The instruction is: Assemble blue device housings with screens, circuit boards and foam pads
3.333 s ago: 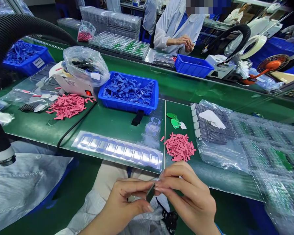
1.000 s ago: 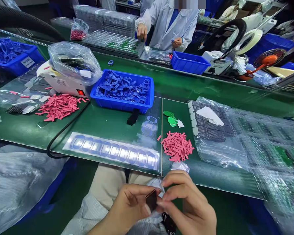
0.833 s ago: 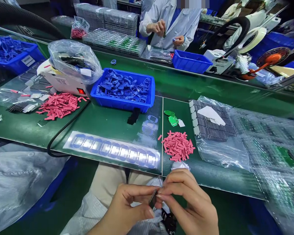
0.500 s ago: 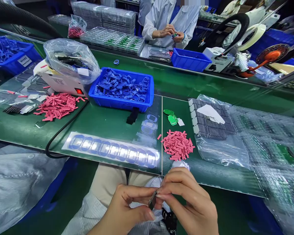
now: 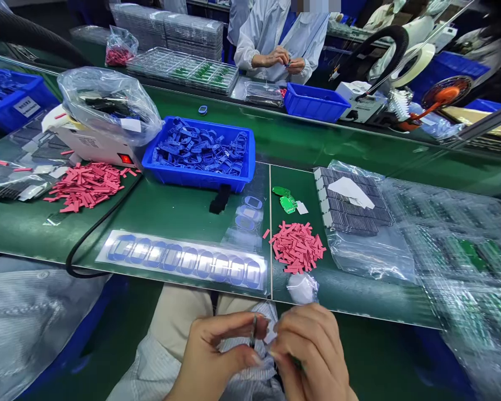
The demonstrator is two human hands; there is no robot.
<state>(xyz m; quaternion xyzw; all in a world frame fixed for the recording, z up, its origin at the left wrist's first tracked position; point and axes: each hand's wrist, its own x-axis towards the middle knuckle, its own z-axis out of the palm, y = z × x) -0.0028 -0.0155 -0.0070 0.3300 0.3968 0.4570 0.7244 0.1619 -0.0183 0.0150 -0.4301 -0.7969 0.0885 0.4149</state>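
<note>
Above my lap, my left hand (image 5: 223,348) pinches a small thin dark part (image 5: 253,331) between thumb and fingers, seen nearly edge-on. Its exact kind cannot be made out. Just to its right is my right hand (image 5: 311,348), with thumb and fingers pressed together. Whatever these fingertips hold, if anything, is too small or hidden to name. A narrow gap separates the fingertips of the two hands. On the table's front edge, beyond my right hand, lies a small clear bag with white contents (image 5: 303,288). Left of it, a strip of oval clear film stickers (image 5: 181,260) lies flat.
A blue bin (image 5: 198,177) holds blue plastic frames. Pink strips are heaped at right (image 5: 297,247) and left (image 5: 87,186). Green circuit boards (image 5: 288,204), bagged dark display pieces (image 5: 354,209) and clear trays (image 5: 467,239) lie rightward. A co-worker (image 5: 281,39) sits opposite.
My right hand has moved slightly away from the dark part, which my left hand has turned more upright and edge-on. The whole view has shifted a little.
</note>
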